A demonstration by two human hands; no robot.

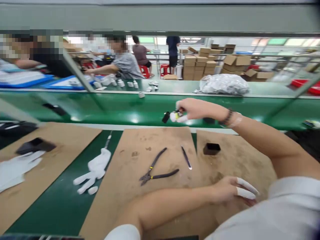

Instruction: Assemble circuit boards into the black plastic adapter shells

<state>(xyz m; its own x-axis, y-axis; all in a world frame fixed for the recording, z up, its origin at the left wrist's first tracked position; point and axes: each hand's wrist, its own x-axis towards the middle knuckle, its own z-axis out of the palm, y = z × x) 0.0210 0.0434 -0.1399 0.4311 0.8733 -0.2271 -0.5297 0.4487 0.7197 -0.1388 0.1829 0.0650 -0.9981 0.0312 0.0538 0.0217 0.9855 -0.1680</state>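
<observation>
Head view shows the right hand (197,109) extended over the green conveyor (120,113), fingers pinching a small white part (174,116), while the left hand (228,190) rests flat and empty on cardboard (140,156) near unused pliers (156,170).

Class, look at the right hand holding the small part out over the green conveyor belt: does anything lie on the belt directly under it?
Nothing visible does. The right hand pinches the small part above a bare stretch of the green belt. The black square cup sits nearer, on the cardboard mat.
</observation>
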